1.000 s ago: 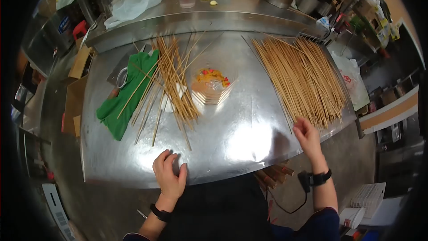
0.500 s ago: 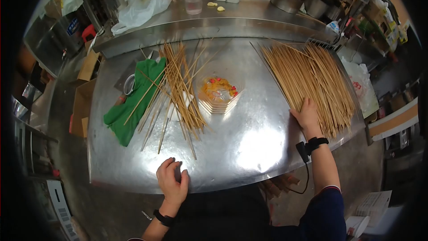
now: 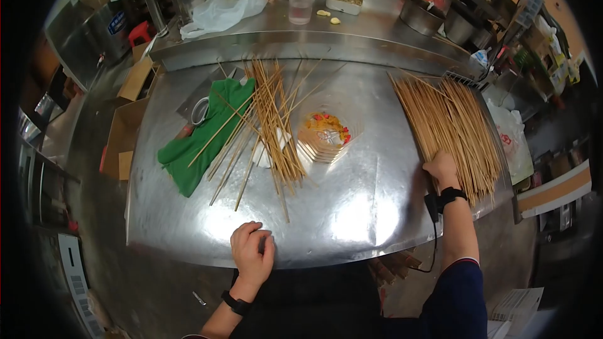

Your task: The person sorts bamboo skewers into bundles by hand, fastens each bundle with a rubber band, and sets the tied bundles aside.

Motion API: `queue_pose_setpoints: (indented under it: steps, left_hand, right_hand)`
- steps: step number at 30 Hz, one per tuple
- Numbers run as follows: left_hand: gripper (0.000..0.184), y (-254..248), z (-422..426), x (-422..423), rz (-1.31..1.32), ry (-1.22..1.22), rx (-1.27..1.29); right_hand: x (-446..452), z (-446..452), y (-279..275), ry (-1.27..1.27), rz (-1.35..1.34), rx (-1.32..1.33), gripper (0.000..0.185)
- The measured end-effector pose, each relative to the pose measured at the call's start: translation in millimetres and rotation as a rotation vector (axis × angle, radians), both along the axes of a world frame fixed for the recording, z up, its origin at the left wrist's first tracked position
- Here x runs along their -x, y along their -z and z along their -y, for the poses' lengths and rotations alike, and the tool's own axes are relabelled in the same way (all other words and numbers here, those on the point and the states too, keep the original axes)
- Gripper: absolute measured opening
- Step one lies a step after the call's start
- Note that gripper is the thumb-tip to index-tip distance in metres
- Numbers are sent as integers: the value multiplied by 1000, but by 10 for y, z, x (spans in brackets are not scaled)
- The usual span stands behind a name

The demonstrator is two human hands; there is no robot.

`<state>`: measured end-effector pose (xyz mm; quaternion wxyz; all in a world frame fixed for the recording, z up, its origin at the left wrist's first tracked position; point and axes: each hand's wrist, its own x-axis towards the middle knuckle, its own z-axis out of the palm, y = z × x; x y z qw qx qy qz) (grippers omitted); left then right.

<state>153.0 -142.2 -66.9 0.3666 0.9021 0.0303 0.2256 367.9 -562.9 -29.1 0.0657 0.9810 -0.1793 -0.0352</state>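
Note:
A wide spread of thin bamboo sticks (image 3: 449, 129) lies on the right of the steel table (image 3: 352, 213). At its lower left edge, my right hand (image 3: 441, 168) touches the sticks with its fingers curled in; whatever is inside them is hidden. My left hand (image 3: 252, 256) hovers by the table's front edge, fingers loosely bent, thumb apart, holding nothing. Beyond it a looser pile of sticks (image 3: 270, 125) lies crisscrossed, partly over a green cloth (image 3: 204, 150). Between the two groups stand nested clear plastic containers (image 3: 326, 141), with orange and red bits showing.
On the raised back shelf are a plastic bag (image 3: 229, 6), a clear cup (image 3: 301, 3), a white tub (image 3: 345, 0) and a metal pot (image 3: 422, 16). A cardboard box (image 3: 119, 141) stands left of the table. A white bag (image 3: 505, 125) hangs at the right edge.
My right hand has gone from flat, stretched fingers on the sticks to curled fingers at their lower left edge. My left hand stays near the front edge. The whole view has shifted slightly.

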Motion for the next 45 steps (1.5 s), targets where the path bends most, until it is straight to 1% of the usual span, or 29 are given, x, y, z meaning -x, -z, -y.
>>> queue_pose_setpoints:
  steps: [2, 4, 8, 11, 13, 14, 16, 17, 21, 23, 24, 26, 27, 29, 30, 31, 32, 33, 34, 35, 36, 37, 38, 39, 40, 41, 42, 44, 45]
  left_hand:
    - [12, 0, 6, -21, 37, 30, -92]
    - [12, -2, 4, -30, 37, 35, -89]
    - [11, 9, 1, -17, 55, 35, -104]
    - [10, 18, -3, -21, 66, 30, -92]
    - [10, 7, -5, -11, 58, 29, -90]
    - [10, -1, -9, -18, 48, 36, -89]
    - [10, -1, -10, -16, 50, 35, -92]
    - [10, 8, 2, -16, 52, 34, -93]
    - [11, 16, 21, -13, 44, 27, -98]
    - [11, 7, 19, -16, 50, 33, -100]
    - [11, 4, 21, -8, 53, 33, -101]
    - [11, -1, 26, -4, 60, 38, -92]
    - [12, -3, 25, -8, 68, 40, -86]
    - [13, -3, 7, 6, 68, 47, -49]
    - [13, -12, 8, 26, 63, 52, -18]
    - [13, -55, 29, 34, 68, 33, -23]
    - [15, -137, 64, 9, 87, 56, 130]
    - [16, -240, 100, -17, 101, 83, 282]
    - [18, -424, 142, -66, 27, 187, 366]
    - [23, -593, 202, -136, -134, 324, 587]
    - [23, -717, 298, -240, -141, 340, 580]
    - [28, -827, 399, -349, -175, 480, 875]
    - [33, -917, 445, -396, -221, 613, 1170]
    - [33, -1027, 437, -384, -233, 625, 1161]
    - [33, -1154, 412, -366, -287, 638, 1376]
    - [34, -1220, 375, -357, -339, 644, 1592]
    - [34, -1174, 295, -329, -341, 645, 1582]
    - [23, -1017, 49, -252, -111, 917, 1563]
    - [23, -1090, -80, -262, -123, 922, 1558]
  right_hand:
    - [44, -27, -2, 70, -18, -74, 30]
    - [7, 32, 160, 14, 51, 50, 28]
    - [-45, 152, 230, -12, 68, 53, 27]
    - [-46, 213, 175, 24, 143, -50, 24]
    - [-80, 445, 196, -5, 281, -241, 16]
    - [-108, 560, 178, -6, 285, -242, 16]
    - [-66, 627, 3, 160, 260, -983, 9]
    - [17, 608, -160, 150, 231, -1021, 3]
    - [197, 801, -378, 182, 233, -1118, 3]
    - [339, 789, -640, 142, 110, -1164, 2]
    - [424, 758, -735, 144, 113, -1162, 2]
    - [603, 617, -874, 198, 182, -1355, 5]
    - [676, 537, -907, 191, 185, -1352, 5]
    - [839, 340, -945, 191, 201, -1683, 10]
    - [929, 202, -988, 176, 193, -1684, 10]
    - [1025, 15, -1033, 134, 129, -1841, 11]
    - [1088, -212, -1074, 94, 60, -2002, 13]
    - [1151, -481, -1118, 72, 17, -1985, 16]
    - [1243, -761, -1126, 63, -22, -1966, 19]
    - [1320, -1026, -1106, -5, -137, -1899, 19]
    - [1377, -1287, -1093, -71, -236, -1829, 20]
    - [1423, -1549, -1044, -218, -372, -1810, 25]
    - [1514, -1836, -1080, -273, -466, -1841, 29]
    - [1532, -2016, -868, -416, -651, -1800, 31]
    - [1564, -2220, -878, -545, -814, -1761, 29]
    - [1579, -2391, -787, -604, -880, -1777, 26]
    - [1578, -2482, -746, -610, -874, -1785, 26]
    - [1588, -2624, -686, -660, -1099, -1825, 30]
    - [1581, -2713, -700, -658, -1090, -1836, 30]
